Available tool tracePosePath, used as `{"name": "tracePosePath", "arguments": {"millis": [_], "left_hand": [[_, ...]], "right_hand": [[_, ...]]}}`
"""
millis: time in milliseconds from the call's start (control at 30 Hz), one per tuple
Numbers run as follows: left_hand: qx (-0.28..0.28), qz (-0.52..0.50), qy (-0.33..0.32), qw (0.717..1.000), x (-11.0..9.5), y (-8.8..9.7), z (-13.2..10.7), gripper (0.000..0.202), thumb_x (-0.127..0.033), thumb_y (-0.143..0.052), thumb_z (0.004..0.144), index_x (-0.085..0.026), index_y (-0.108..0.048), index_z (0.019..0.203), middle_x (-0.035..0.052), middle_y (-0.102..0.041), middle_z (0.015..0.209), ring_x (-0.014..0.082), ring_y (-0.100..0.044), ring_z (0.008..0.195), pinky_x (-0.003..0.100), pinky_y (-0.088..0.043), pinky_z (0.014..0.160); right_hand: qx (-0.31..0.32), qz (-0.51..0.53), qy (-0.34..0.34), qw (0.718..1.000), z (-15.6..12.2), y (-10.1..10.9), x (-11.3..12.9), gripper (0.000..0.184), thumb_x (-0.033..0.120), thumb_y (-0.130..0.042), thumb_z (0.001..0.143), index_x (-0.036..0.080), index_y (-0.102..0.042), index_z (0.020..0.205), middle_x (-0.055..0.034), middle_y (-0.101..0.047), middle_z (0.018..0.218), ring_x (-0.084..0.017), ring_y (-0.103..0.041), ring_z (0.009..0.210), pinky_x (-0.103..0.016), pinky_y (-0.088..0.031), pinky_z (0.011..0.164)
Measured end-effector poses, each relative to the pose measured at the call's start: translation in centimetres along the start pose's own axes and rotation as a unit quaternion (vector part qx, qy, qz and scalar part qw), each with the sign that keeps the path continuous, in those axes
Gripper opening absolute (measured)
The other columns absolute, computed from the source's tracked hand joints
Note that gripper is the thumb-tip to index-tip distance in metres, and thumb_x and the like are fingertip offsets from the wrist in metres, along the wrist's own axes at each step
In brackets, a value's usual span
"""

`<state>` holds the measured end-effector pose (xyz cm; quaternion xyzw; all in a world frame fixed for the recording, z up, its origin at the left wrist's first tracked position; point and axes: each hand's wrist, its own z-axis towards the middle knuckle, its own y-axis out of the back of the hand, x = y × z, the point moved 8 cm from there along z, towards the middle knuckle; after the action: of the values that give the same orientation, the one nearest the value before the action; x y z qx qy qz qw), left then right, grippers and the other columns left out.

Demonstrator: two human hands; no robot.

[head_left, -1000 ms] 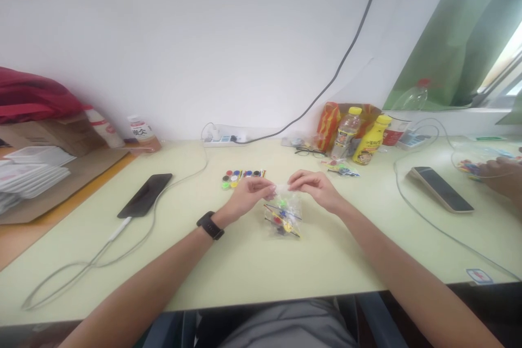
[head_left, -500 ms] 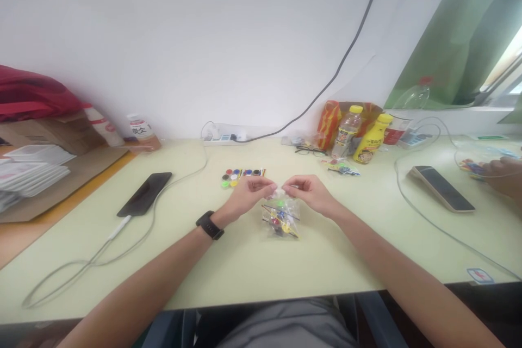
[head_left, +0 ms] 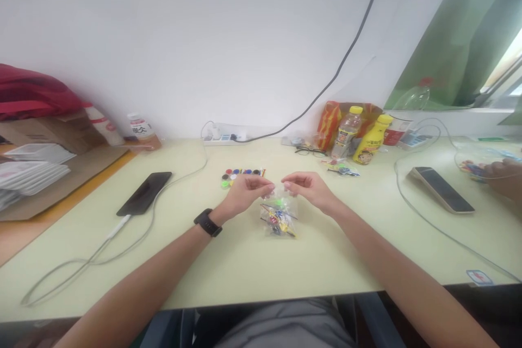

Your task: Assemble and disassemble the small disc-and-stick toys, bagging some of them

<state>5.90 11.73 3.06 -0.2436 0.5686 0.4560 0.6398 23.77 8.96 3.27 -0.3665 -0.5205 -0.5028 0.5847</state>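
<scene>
A clear plastic bag (head_left: 279, 220) with small coloured pieces inside, red, yellow, green and blue, hangs or rests just above the table in front of me. My left hand (head_left: 249, 193) pinches its top edge from the left, and my right hand (head_left: 309, 191) pinches the same edge from the right. A short stretch of clear film spans between my fingertips. Behind my left hand lie several round coloured discs (head_left: 229, 172) in rows, partly hidden by that hand. The exact kind of the bagged pieces is too small to tell.
A black phone (head_left: 144, 193) on a cable lies left. Bottles, including a yellow one (head_left: 372, 140), stand at the back right near glasses (head_left: 310, 151) and another small bag (head_left: 342, 168). A second phone (head_left: 445, 190) leans at right, near another person's hand (head_left: 505, 176).
My hands have drawn slightly apart, stretching the bag's top edge between them. The bag has shifted a little to the left.
</scene>
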Motion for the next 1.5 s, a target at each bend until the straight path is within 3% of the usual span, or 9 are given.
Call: {"name": "tracePosePath", "arguments": {"millis": [167,433,1067,1133,1300,1500], "left_hand": [[0.009,-0.008,-0.001,1.000,-0.1,-0.8,-0.2,0.026,-0.039,-0.081,0.086,-0.014,-0.082,0.093,0.0074,-0.076,0.078,0.0155,-0.067,0.070,0.026,-0.056,0.068],[0.027,0.035,0.048,0.998,0.2,0.4,0.1,0.030,-0.043,-0.084,0.082,-0.014,-0.083,0.090,0.0111,-0.079,0.084,0.0181,-0.071,0.071,0.028,-0.059,0.068],[0.114,0.040,0.096,0.988,-0.5,1.6,0.0,0.031,-0.037,-0.090,0.075,-0.013,-0.072,0.070,0.0070,-0.074,0.070,0.0123,-0.065,0.062,0.022,-0.051,0.058],[0.106,0.026,0.085,0.990,-0.7,1.5,0.0,0.030,-0.036,-0.090,0.075,-0.013,-0.071,0.074,0.0065,-0.074,0.074,0.0131,-0.067,0.066,0.022,-0.053,0.062],[0.096,-0.032,0.054,0.993,-1.0,-0.3,-0.3,0.040,-0.034,-0.091,0.074,-0.016,-0.073,0.105,0.0117,-0.078,0.104,0.0227,-0.075,0.100,0.032,-0.059,0.087],[0.069,-0.022,0.049,0.996,-0.4,-1.0,-0.4,0.032,-0.039,-0.087,0.079,-0.013,-0.079,0.096,0.0103,-0.079,0.085,0.0201,-0.075,0.077,0.030,-0.060,0.072]], "right_hand": [[0.010,-0.035,-0.006,0.999,0.1,-0.6,-0.2,0.036,0.052,-0.081,0.079,0.016,-0.078,0.082,-0.0035,-0.069,0.070,-0.014,-0.057,0.064,-0.029,-0.046,0.061],[0.014,-0.066,0.012,0.998,0.0,0.9,-0.3,0.034,0.051,-0.082,0.079,0.017,-0.080,0.081,-0.0037,-0.070,0.068,-0.014,-0.056,0.059,-0.028,-0.045,0.057],[0.034,-0.066,0.000,0.997,-0.4,0.7,0.3,0.032,0.048,-0.085,0.075,0.017,-0.082,0.080,-0.0044,-0.071,0.069,-0.014,-0.057,0.061,-0.028,-0.045,0.056],[0.031,-0.062,0.002,0.998,-0.4,0.6,0.5,0.032,0.048,-0.085,0.074,0.017,-0.081,0.080,-0.0044,-0.072,0.070,-0.014,-0.057,0.062,-0.028,-0.046,0.058],[0.030,-0.065,0.020,0.997,-0.4,0.3,0.6,0.034,0.051,-0.084,0.076,0.018,-0.081,0.080,-0.0042,-0.071,0.069,-0.015,-0.057,0.063,-0.030,-0.046,0.059],[0.025,-0.078,0.043,0.996,-0.3,-0.2,0.3,0.036,0.053,-0.080,0.079,0.018,-0.080,0.085,-0.0055,-0.073,0.077,-0.018,-0.061,0.070,-0.032,-0.049,0.064]]}}
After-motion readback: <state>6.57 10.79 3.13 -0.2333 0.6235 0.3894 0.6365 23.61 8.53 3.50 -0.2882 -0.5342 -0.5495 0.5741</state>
